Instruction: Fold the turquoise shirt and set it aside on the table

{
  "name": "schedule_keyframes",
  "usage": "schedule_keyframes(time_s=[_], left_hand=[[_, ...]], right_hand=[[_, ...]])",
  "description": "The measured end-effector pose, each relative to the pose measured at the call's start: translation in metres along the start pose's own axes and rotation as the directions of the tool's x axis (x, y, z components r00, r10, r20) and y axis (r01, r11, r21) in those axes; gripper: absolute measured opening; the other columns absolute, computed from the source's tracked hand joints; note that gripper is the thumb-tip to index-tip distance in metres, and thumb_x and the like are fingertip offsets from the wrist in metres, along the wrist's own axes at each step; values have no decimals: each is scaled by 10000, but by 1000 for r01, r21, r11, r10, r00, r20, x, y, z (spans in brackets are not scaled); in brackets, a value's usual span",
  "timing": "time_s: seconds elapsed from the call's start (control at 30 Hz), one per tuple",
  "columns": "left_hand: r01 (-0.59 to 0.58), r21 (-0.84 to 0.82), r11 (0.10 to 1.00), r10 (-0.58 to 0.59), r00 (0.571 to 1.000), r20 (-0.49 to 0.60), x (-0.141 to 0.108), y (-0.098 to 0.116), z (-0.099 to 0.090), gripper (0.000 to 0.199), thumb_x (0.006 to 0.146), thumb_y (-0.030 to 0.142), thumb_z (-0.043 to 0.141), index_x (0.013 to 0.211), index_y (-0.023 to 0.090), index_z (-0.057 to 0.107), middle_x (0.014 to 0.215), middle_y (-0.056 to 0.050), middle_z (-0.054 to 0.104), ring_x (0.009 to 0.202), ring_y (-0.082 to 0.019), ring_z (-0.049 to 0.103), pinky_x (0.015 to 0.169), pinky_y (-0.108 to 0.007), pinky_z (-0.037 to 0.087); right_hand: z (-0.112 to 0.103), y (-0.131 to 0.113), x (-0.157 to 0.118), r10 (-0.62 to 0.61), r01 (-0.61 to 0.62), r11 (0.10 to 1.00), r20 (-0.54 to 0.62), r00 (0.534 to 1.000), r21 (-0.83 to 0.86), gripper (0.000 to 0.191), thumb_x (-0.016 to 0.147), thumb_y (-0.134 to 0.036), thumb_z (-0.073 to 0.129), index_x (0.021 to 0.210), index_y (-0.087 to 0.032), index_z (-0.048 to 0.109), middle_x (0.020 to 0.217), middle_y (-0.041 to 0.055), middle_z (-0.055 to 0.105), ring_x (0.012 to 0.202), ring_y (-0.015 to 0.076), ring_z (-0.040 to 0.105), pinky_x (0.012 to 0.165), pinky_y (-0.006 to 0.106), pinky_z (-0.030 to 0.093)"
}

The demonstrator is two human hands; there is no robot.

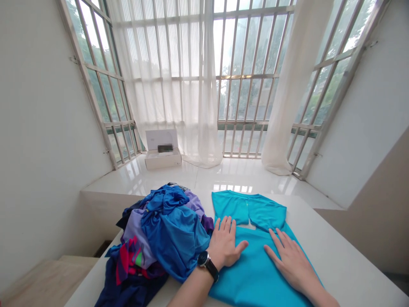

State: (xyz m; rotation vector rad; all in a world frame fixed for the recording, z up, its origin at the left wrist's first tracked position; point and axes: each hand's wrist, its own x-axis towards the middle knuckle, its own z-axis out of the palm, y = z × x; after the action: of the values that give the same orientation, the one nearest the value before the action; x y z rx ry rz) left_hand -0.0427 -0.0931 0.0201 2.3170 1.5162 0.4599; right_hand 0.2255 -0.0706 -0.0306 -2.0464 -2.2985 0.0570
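Observation:
A turquoise garment (255,260) lies spread on the white table, its neckline end toward the window and a small gap near its upper middle. On its left part rests my left hand (225,243), palm down with fingers stretched and thumb out. My right hand (289,256) lies flat on the right part, fingers spread. Neither hand grips the cloth. Left of the garment, close to my left wrist, is a heap of crumpled clothes (175,230) in blue, lilac, navy and pink. A black-strapped watch (207,265) is on my left wrist.
The white table (345,264) meets a glossy white window sill (236,172). On the sill stands an open white box (162,161) with a dark item in it. Sheer curtains (201,106) hang before barred windows. At lower left is a beige surface (47,277).

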Motion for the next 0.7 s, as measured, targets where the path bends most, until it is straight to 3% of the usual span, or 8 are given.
schedule_keyframes(time_s=[0.7], left_hand=[[9,-10,1000,-9,1000,16,-1,2,-5,871,976,726,119,1592,119,221,1656,-134,182,1537,-310,106,1249,-557,62]], right_hand=[[13,10,2,-27,30,998,-46,999,64,850,891,-749,302,1554,-220,347,1633,78,305,1512,295,254,1235,531,238]])
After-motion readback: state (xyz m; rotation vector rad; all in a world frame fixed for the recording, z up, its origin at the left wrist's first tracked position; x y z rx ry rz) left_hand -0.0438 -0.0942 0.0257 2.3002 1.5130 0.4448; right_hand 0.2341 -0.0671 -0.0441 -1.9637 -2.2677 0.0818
